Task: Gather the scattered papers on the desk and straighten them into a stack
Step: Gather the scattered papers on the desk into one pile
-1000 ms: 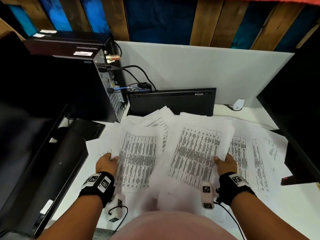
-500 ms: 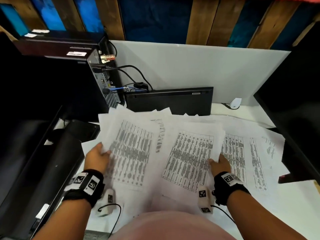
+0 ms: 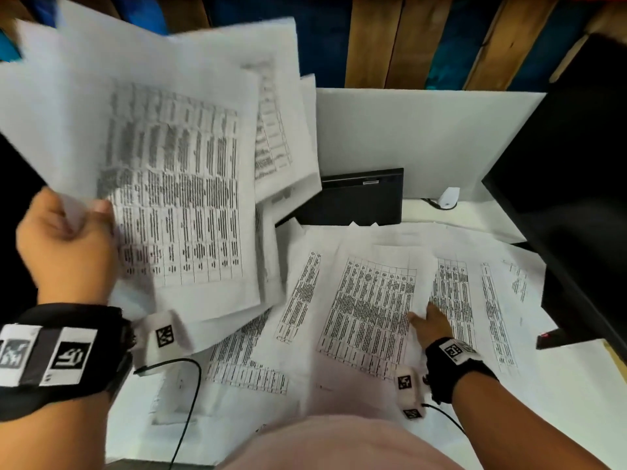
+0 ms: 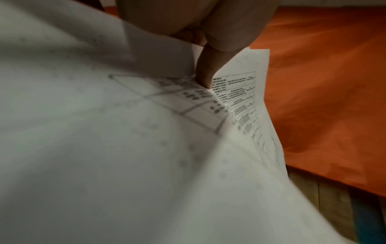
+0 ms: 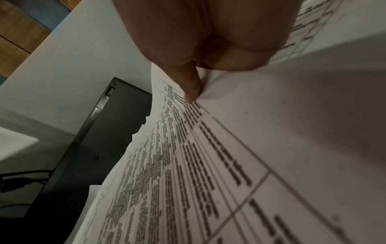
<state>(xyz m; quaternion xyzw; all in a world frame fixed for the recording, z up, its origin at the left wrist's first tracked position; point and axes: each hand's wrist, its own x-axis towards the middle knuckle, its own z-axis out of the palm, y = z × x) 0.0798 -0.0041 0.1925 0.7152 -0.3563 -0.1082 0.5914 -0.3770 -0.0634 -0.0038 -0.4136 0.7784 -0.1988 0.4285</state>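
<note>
Here the left hand (image 3: 66,245) is raised off the white surface (image 3: 573,401), its thumb and curled fingers pinching a loose sheaf of white printed sheets with dense tables (image 3: 163,171) by the left edge; the sheets fan out unevenly, tilted up towards the camera and blurred. In the left wrist view the thumb (image 4: 208,69) presses on the top page of that sheaf (image 4: 125,148). The right hand (image 3: 429,322) stays low on the surface, gripping the right edge of another white printed table page (image 3: 369,307), which lies atop the other scattered white papers (image 3: 488,300) spread flat over the surface; the right wrist view shows the thumb (image 5: 191,85) on top of the page (image 5: 208,165) and the fingers tucked beneath. Behind the papers a flat black device (image 3: 359,198) stands against a white partition panel (image 3: 424,130).
</note>
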